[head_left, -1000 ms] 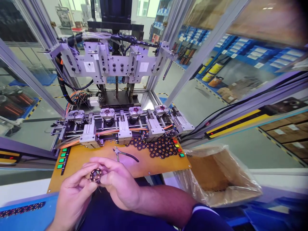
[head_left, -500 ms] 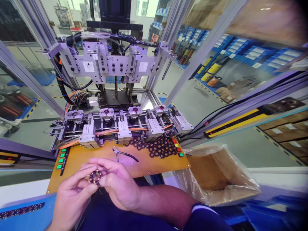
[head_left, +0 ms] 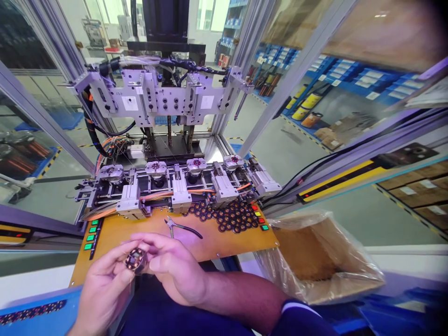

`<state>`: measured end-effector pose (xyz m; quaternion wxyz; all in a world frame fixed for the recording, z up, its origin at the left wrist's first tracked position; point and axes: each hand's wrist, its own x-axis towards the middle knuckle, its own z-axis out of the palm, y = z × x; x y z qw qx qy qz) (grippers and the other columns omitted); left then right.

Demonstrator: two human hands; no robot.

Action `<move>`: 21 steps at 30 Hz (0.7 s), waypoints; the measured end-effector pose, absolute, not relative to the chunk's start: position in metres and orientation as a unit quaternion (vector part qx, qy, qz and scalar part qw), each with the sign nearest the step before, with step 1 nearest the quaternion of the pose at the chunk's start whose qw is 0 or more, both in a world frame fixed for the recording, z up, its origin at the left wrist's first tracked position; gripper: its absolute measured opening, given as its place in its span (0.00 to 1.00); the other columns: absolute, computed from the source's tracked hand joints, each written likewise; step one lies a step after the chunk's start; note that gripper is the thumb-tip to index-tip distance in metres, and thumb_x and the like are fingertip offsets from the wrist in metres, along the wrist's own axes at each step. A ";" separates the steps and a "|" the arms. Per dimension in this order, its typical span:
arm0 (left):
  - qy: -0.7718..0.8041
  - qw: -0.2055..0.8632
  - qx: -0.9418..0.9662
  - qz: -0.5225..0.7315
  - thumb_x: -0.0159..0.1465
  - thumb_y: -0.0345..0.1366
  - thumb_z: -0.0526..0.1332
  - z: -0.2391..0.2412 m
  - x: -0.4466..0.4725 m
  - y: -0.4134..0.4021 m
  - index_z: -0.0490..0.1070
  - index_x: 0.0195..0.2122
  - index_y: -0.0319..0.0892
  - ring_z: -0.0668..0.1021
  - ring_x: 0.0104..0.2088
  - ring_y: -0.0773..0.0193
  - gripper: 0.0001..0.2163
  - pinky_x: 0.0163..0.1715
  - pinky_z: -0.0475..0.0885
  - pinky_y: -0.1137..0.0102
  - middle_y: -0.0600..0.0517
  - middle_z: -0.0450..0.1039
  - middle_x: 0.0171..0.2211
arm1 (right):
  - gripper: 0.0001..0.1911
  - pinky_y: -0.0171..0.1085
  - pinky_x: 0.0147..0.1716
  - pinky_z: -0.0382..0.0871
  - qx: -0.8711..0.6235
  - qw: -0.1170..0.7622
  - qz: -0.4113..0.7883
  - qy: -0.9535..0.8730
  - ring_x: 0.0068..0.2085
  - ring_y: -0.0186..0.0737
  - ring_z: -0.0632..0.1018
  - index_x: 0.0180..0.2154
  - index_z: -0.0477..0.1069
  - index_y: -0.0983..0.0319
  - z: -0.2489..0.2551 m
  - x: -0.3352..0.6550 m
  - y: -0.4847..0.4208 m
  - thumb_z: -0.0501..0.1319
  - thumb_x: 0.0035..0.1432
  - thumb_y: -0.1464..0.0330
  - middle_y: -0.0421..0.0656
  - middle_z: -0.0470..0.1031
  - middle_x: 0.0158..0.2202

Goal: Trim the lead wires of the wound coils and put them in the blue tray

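Both hands hold one small round wound stator core point(head_left: 134, 259) with copper coils, just above the near edge of the orange work board point(head_left: 140, 231). My left hand point(head_left: 105, 289) grips it from below and the left. My right hand point(head_left: 175, 268) pinches it from the right with fingertips. A pair of small black-handled cutters point(head_left: 182, 227) lies on the board just beyond my hands. A pile of several dark stator cores point(head_left: 231, 215) lies at the board's right.
A winding machine with four fixture stations point(head_left: 175, 179) stands behind the board, tooling head point(head_left: 164, 95) above. Green buttons point(head_left: 90, 235) are left, coloured buttons point(head_left: 259, 219) right. A plastic-lined cardboard box point(head_left: 315, 256) sits at the right. A blue tray point(head_left: 31, 312) with cores is lower left.
The core has shifted slightly left and down between my fingers and has been turned a little. The view tilted slightly; nothing on the board moved.
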<state>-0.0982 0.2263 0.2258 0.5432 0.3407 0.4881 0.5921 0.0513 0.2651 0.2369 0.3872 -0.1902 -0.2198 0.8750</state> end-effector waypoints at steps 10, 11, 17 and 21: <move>0.496 0.526 0.383 0.575 0.52 0.36 0.74 0.229 -0.101 0.224 0.84 0.39 0.51 0.86 0.39 0.53 0.12 0.38 0.81 0.69 0.45 0.85 0.38 | 0.25 0.42 0.48 0.70 -0.198 0.398 0.866 -0.227 0.43 0.41 0.80 0.48 0.76 0.63 0.231 0.054 0.262 0.66 0.44 0.70 0.46 0.80 0.44; 0.505 0.500 0.414 0.569 0.53 0.34 0.74 0.231 -0.103 0.223 0.84 0.39 0.51 0.85 0.42 0.53 0.12 0.40 0.80 0.71 0.46 0.85 0.39 | 0.25 0.42 0.48 0.71 -0.201 0.406 0.862 -0.228 0.44 0.42 0.79 0.47 0.76 0.63 0.230 0.055 0.262 0.66 0.43 0.71 0.47 0.80 0.45; 0.512 0.292 0.646 0.485 0.59 0.27 0.67 0.235 -0.112 0.216 0.80 0.46 0.57 0.84 0.46 0.64 0.18 0.43 0.78 0.79 0.56 0.82 0.48 | 0.18 0.43 0.49 0.72 -0.232 0.446 0.826 -0.255 0.49 0.46 0.80 0.44 0.80 0.63 0.216 0.071 0.265 0.65 0.48 0.68 0.50 0.81 0.47; 0.515 0.284 0.649 0.484 0.60 0.27 0.66 0.232 -0.110 0.216 0.78 0.47 0.58 0.83 0.47 0.67 0.18 0.43 0.78 0.80 0.58 0.81 0.49 | 0.14 0.42 0.47 0.73 -0.256 0.446 0.817 -0.262 0.47 0.45 0.81 0.42 0.81 0.64 0.205 0.078 0.265 0.66 0.52 0.66 0.50 0.82 0.45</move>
